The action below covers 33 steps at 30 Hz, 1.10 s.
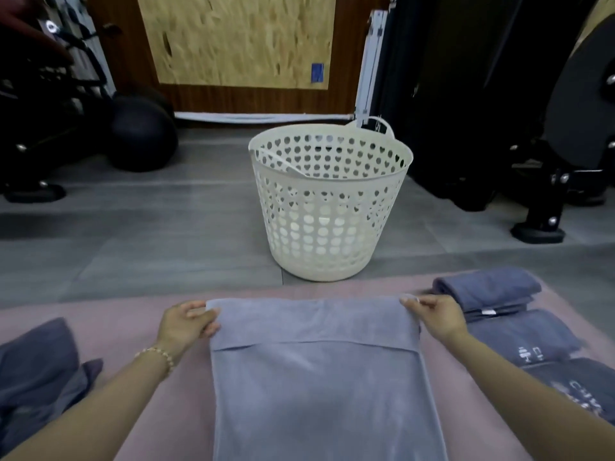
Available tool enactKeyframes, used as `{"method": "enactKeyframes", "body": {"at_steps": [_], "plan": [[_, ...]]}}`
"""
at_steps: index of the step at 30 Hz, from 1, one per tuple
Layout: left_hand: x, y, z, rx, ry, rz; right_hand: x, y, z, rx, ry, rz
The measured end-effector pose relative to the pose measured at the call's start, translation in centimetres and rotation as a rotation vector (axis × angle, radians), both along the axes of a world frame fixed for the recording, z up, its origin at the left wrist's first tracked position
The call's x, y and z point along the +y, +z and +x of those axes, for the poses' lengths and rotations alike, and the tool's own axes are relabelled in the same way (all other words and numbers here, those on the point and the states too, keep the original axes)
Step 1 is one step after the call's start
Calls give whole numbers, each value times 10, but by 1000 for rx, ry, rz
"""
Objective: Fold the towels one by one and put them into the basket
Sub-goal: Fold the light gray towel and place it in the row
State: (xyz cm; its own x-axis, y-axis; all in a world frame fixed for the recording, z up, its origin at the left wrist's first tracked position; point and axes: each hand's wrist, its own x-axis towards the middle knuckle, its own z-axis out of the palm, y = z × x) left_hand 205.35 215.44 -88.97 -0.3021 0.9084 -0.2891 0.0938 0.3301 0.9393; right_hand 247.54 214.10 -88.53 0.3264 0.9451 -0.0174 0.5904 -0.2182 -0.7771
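Towel [316, 394]: grey-blue, plain, spread flat on the near side of the basket [329, 211], far edge turned back in a narrow band.
Left hand [186, 322] pinches the band's left corner, fingers curled over the fold. Right hand [436, 314] pinches the right corner.
Towel lies on a pink surface [166, 410]. Basket stands beyond on a grey plank floor [133, 234].
Near-right of basket: folded towels [489, 287], stacked. Near-left: crumpled towels [36, 371].
Behind basket: plywood board [239, 38]. Far-left: black ball [143, 134].
Basket is cream, with heart-shaped holes, one handle dropped inward. Contents cannot be made out.
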Motion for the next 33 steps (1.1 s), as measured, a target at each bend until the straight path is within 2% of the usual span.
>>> {"method": "enactKeyframes", "body": {"at_steps": [2, 5, 7, 9, 11, 13, 15, 18, 21, 25, 27, 31, 33], "plan": [[15, -3, 5, -50, 42, 35, 17, -9, 4, 24, -98, -47], [40, -7, 13, -34, 43, 116, 46, -21, 5, 256, -185, -75], [57, -13, 19, -4, 40, 142, 63, -29, 3, 326, -205, -59], [68, -20, 27, 32, -45, 115, 74, -38, -2, 383, -166, -86], [68, -37, 34, 125, -226, 31, 75, -52, -6, 449, -89, -204], [53, -60, 40, 284, -336, -26, 59, -70, -11, 409, -16, -303], [31, -91, 40, 428, -357, -131, 32, -94, -12, 309, 25, -362], [-9, -129, 25, 511, -307, -363, -22, -120, -3, 232, -25, -418], [-35, -161, -1, 610, -258, -405, -74, -141, 12, 196, -45, -453], [-60, -160, -4, 510, -247, -307, -116, -152, 14, 88, -69, -481], [-68, -161, -2, 463, -303, -338, -128, -158, 10, 86, -55, -507], [-82, -159, 3, 333, -396, -418, -141, -162, 7, 153, -37, -615], [-92, -147, 8, 246, -480, -447, -149, -153, 7, 287, -23, -688]]}}
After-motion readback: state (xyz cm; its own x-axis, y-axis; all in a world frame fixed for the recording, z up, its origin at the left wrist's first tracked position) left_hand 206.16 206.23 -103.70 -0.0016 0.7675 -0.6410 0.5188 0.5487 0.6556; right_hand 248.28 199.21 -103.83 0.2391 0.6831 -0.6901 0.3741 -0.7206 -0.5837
